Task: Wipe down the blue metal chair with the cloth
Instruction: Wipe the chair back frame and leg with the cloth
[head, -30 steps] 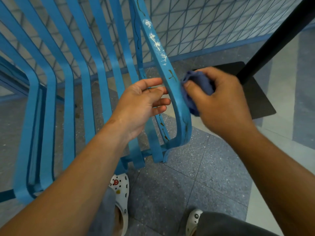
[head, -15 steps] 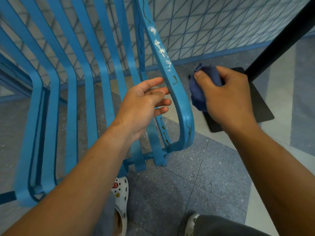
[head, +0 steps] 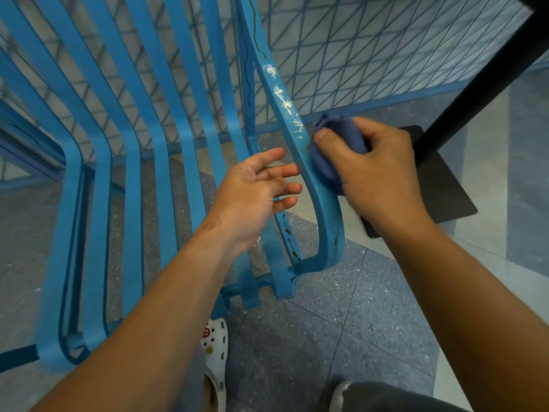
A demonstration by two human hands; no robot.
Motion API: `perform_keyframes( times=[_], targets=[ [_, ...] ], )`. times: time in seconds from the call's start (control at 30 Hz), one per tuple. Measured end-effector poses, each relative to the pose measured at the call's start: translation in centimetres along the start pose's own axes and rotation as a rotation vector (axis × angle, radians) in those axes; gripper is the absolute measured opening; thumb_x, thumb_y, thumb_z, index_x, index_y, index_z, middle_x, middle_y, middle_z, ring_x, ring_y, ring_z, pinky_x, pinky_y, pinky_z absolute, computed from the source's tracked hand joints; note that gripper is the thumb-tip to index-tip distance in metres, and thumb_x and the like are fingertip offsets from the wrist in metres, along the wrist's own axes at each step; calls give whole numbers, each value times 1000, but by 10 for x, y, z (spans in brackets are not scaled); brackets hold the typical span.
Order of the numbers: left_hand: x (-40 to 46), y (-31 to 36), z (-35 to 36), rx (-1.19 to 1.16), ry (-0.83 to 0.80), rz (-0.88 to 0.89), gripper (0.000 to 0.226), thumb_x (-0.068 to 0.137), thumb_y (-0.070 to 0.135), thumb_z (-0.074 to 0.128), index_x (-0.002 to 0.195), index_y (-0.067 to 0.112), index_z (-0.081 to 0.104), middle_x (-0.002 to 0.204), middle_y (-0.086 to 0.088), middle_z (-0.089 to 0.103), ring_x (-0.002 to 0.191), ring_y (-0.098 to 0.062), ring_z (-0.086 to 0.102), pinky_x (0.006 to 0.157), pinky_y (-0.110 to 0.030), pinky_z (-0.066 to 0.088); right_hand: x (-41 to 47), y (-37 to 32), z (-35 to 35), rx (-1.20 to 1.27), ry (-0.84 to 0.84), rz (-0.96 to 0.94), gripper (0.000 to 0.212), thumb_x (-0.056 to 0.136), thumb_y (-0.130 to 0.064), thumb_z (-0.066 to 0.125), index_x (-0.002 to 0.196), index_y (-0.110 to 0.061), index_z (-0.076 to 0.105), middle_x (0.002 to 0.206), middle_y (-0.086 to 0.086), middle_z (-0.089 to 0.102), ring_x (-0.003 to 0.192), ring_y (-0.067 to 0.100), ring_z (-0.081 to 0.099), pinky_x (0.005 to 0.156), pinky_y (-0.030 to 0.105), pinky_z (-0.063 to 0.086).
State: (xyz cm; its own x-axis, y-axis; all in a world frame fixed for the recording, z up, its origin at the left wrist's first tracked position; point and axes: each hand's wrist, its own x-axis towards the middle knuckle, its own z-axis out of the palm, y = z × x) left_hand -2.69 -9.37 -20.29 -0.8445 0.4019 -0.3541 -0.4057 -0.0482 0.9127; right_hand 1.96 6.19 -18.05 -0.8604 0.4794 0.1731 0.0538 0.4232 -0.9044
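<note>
The blue metal chair (head: 190, 138) fills the left and middle of the head view, built from flat parallel slats whose long axes run from the top of the picture down toward the viewer, then bend and run on to the slat ends near the person's feet. Its outermost right slat (head: 325, 203) slopes down and rightward from the upper middle, curves in a tight loop at its low end and turns back left to join a cross bar. White scuffs and thin dark streaks mark the upper stretch of that slat, and rusty spots show near the curve. The right hand (head: 374, 176) grips a bunched dark blue cloth (head: 329, 171), thumb on top and fingers curled round it, and presses the wad against the right-hand face of that outer slat, just below the white scuffs. The left hand (head: 255, 194) is on the other side of the same slat, palm turned up and toward it, fingers spread and nearly straight, holding nothing; whether the fingertips touch the metal cannot be told. Behind the chair stands a wire mesh fence (head: 371, 63) with a blue rail along its foot. A black post (head: 475, 84) slants down to a flat black base plate (head: 445, 188) on the speckled grey tile floor (head: 341, 337). A white clog (head: 215, 361) shows at the bottom.
</note>
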Motion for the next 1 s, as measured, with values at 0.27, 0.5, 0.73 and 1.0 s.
perform_keyframes(
  times=[0.27,0.5,0.73,1.0],
  targets=[
    [-3,2,-3,-22,-21,-11,48,96,-11,54,137,14,55,114,-3,74,84,-14,72,74,-27,58,12,15,-8,-67,107,84,20,95,-36,69,86,-19,76,74,-1,70,68,2,59,64,31,49],
    [-2,3,-1,-50,-39,-18,41,98,-5,55,135,12,56,119,-8,72,84,-16,72,76,-29,59,-4,-3,0,-48,-143,70,12,93,-35,73,99,-27,79,82,-9,75,78,3,70,66,19,54],
    [-4,2,2,-122,-79,-43,37,101,3,55,138,12,55,117,-5,71,89,-18,75,80,-32,61,-11,0,-6,99,-198,350,29,96,-40,68,87,-14,77,76,3,77,66,12,74,57,24,58],
    [0,6,3,-191,-72,-43,30,103,4,52,131,13,58,100,-1,78,84,-15,74,74,-27,58,-17,-8,-6,151,-263,360,26,97,-33,68,91,-9,76,81,11,77,74,25,77,67,42,64]
  ],
)
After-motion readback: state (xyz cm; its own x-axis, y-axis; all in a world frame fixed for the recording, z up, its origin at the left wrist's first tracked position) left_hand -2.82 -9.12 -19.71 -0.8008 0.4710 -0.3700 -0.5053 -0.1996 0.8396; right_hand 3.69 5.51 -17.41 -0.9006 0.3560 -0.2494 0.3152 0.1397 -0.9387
